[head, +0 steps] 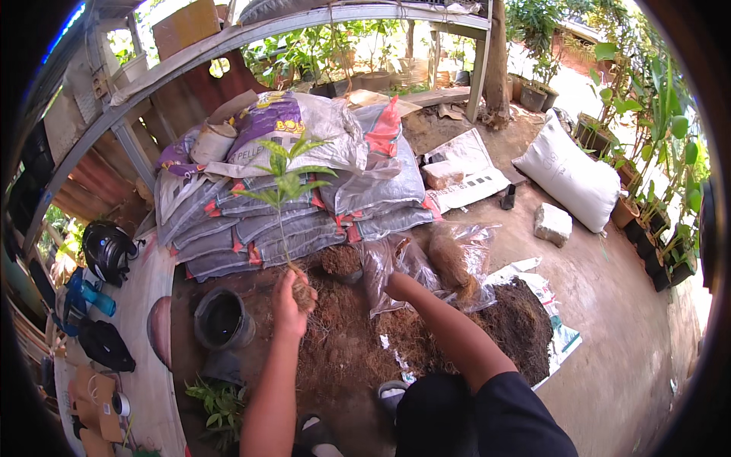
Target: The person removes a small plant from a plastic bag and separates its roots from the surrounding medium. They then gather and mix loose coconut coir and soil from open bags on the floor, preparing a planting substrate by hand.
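Upright in my left hand (pixel 290 311) is a leafy seedling (pixel 280 188), gripped by its bare root ball (pixel 304 296). My right hand (pixel 402 287) is at a clear plastic bag (pixel 378 264); its fingers are hidden, so whether it holds anything cannot be told. Right of that bag, a second clear plastic bag (pixel 448 251) contains brown fibre. A small pot (pixel 349 276) filled with brown fibre stands between my hands, near the stacked sacks. Loose coir-like fibre (pixel 337 314) covers the ground below, and a mound of dark soil (pixel 522 325) lies on an opened sack (pixel 562 337) at the right.
Stacked grey sacks (pixel 297 231) rise ahead. A black bucket (pixel 223 320) stands at left above more seedlings (pixel 217 405). A helmet (pixel 108 251) rests on the ledge (pixel 145 354). At right are a stone block (pixel 553 224), a full white sack (pixel 571 174) and potted plants (pixel 657 228).
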Action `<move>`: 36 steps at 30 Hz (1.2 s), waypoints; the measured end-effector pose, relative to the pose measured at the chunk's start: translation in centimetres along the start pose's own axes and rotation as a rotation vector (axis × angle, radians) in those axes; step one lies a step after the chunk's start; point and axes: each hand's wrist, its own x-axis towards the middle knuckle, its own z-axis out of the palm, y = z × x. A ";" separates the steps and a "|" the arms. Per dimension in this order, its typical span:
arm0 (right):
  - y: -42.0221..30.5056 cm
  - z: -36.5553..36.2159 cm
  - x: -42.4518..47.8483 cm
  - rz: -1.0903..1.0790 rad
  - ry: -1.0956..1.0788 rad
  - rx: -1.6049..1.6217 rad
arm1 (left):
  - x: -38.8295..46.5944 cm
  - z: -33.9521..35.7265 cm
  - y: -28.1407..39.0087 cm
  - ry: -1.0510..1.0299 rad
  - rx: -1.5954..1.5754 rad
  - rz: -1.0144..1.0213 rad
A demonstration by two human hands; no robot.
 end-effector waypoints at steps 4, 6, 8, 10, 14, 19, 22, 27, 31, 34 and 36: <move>6.9 3.8 -1.5 0.444 0.173 0.113 | 1.2 -1.6 -9.7 0.069 -0.171 -0.074; 4.3 4.5 -1.5 0.366 0.194 0.032 | 1.4 -4.2 -13.1 0.152 -0.116 -0.099; 3.7 5.5 -1.4 0.174 0.241 -0.124 | 2.3 -5.7 -16.7 0.215 -0.091 -0.128; 2.2 9.1 -0.8 -0.165 0.295 -0.298 | 2.9 -7.1 -18.8 0.277 -0.041 -0.150; -0.3 12.7 3.3 -0.411 -0.040 -0.584 | 4.1 -10.3 -21.3 0.374 0.038 -0.159; 2.1 13.4 7.5 -0.217 -0.086 -0.628 | 5.4 -13.7 -21.8 0.434 0.068 -0.105; 3.6 11.7 9.5 -0.104 -0.040 -0.561 | 5.6 -14.5 -21.6 0.425 0.070 -0.083; 0.6 10.3 11.0 0.106 0.011 -0.361 | 5.8 -16.0 -21.1 0.504 -0.009 -0.063; -0.9 13.9 14.4 0.230 0.060 0.248 | 6.2 -16.7 -19.9 0.557 -0.048 -0.028; -0.9 17.1 16.5 0.143 0.407 0.492 | 5.9 -17.8 -18.9 0.587 -0.050 0.028; -0.9 17.9 17.4 0.064 0.546 0.551 | 5.6 -18.7 -18.2 0.601 -0.058 0.042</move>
